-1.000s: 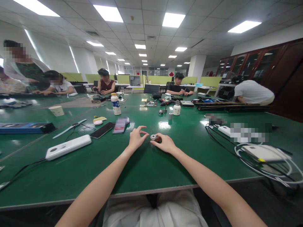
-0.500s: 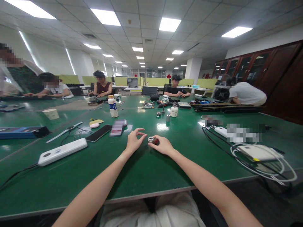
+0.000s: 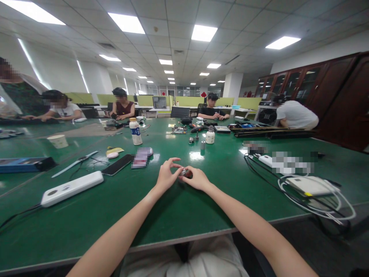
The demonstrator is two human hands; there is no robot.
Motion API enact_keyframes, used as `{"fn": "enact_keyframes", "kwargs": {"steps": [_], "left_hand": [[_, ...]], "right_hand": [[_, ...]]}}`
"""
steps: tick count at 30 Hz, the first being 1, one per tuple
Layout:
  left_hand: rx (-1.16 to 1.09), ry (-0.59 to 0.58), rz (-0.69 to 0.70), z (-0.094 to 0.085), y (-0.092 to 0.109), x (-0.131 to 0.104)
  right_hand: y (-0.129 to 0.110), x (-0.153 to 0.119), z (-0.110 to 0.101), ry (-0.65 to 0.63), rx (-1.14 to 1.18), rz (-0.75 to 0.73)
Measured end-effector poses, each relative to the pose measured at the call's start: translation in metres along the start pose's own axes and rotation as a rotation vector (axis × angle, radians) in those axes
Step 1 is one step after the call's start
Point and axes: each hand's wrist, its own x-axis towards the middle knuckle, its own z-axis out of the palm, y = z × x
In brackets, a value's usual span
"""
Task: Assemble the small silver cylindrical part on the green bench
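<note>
A small silvery cylindrical metal part point(image 3: 183, 172) stands over the green table between my two hands, with round details on its top face. My right hand point(image 3: 196, 178) is closed around its right side, and something dark red shows inside the curve of those fingers. From the other side, my left hand point(image 3: 167, 174) meets the part, its thumb at the upper rim and its fingers curled behind. The index finger of that hand stays raised. Fingers cover most of the part's lower body. Farther off, a similar small grey metal cylinder point(image 3: 203, 145) stands upright.
A phone point(image 3: 118, 164) and a white power strip point(image 3: 72, 188) lie to the left. Beyond stand a drink bottle point(image 3: 135, 132) and a small white jar point(image 3: 210, 136). Cables point(image 3: 281, 188) coil around a pale box point(image 3: 313, 185) at right. Several people sit or stand around the table.
My left hand has moved right, from apart to touching the metal part. My right hand keeps its hold. The whole view has shifted slightly.
</note>
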Motion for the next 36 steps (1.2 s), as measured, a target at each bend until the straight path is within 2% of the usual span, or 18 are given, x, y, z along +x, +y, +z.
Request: {"fn": "enact_keyframes", "kwargs": {"steps": [16, 23, 30, 36], "left_hand": [[-0.025, -0.083, 0.025, 0.003, 0.006, -0.001], [0.106, -0.002, 0.012, 0.004, 0.01, 0.001], [0.01, -0.047, -0.016, 0.005, 0.007, 0.001], [0.088, -0.005, -0.014, 0.005, 0.008, 0.002]], "right_hand": [[0.002, 0.002, 0.0, -0.016, -0.012, -0.02], [0.0, 0.0, 0.0, -0.017, -0.039, -0.024], [0.0, 0.0, -0.001, -0.022, -0.031, -0.018], [-0.002, 0.0, -0.002, -0.023, -0.019, -0.008]]}}
